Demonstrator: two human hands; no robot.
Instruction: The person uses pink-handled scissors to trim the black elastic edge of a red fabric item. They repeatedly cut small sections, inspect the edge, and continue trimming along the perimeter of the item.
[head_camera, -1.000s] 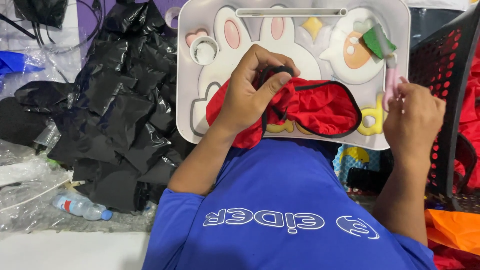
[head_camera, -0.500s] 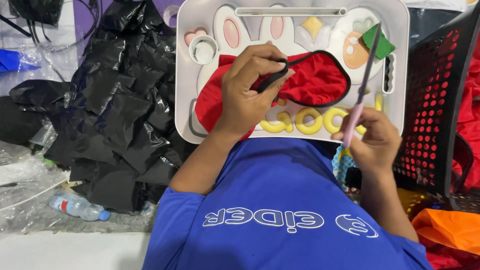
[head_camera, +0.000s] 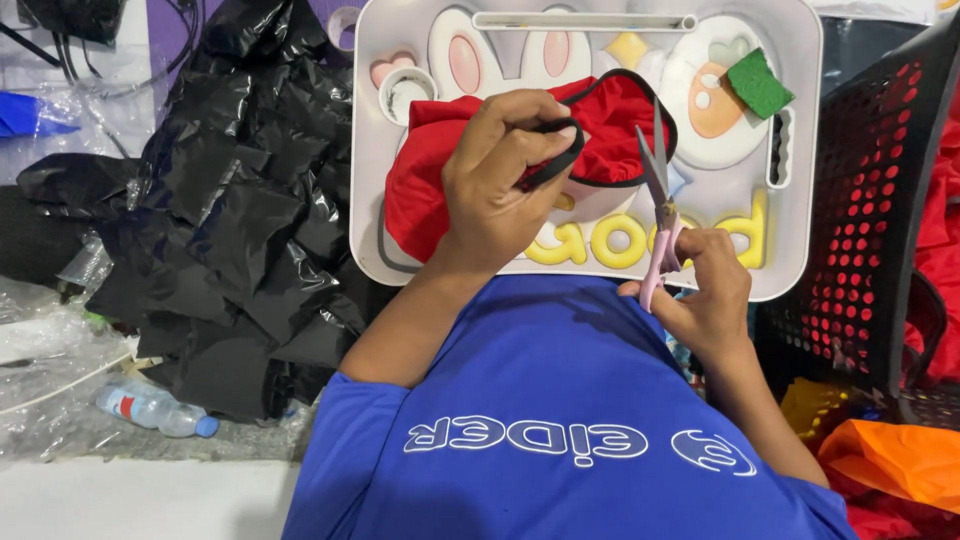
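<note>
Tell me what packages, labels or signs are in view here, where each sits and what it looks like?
Plastic bottle: lower left on the floor, lying down, clear with a blue cap and a red-and-white label band.
Black plastic bags: heaped left of the tray, shiny and crumpled.
Raised yellow letters: near edge of the white tray, rounded shapes.
No screens.

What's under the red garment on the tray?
The red garment lies on the white tray; yellow raised letters and pink-eared rabbit shapes show around it. Whatever lies beneath stays covered.
</note>
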